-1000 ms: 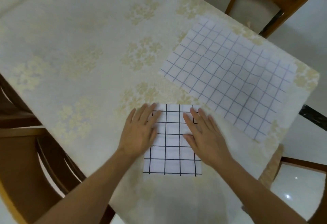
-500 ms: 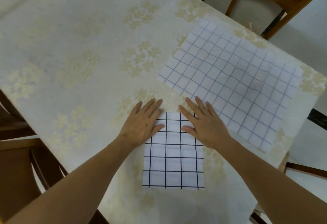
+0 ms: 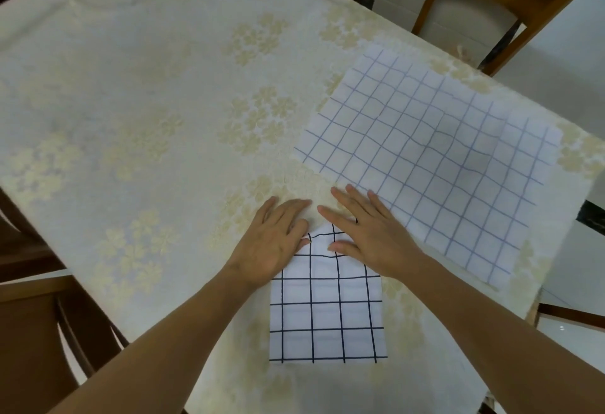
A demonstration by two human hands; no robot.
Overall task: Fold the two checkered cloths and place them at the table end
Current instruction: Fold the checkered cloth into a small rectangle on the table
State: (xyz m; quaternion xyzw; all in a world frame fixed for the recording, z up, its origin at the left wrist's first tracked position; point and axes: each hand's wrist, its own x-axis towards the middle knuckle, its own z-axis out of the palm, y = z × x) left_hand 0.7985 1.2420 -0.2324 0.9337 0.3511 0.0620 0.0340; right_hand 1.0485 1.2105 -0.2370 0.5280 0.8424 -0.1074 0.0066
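A folded white cloth with a dark navy grid (image 3: 327, 318) lies near the front edge of the table. My left hand (image 3: 276, 243) and my right hand (image 3: 366, 233) rest flat on its far end, fingers spread, covering its far corners. That far edge looks slightly rumpled between my hands. A larger white cloth with a thin blue grid (image 3: 435, 158) lies unfolded and flat to the right, just beyond my right hand, whose fingertips touch its near corner.
The table wears a cream tablecloth with pale floral patches (image 3: 147, 102). Wooden chairs stand at the back right (image 3: 484, 4), at the left (image 3: 32, 309) and at the lower right (image 3: 569, 315). The table's right edge is close to the blue-grid cloth.
Both hands have slid forward along the navy-grid cloth to its far end, pushing it away from me. More of the cloth's near part now shows behind my hands.
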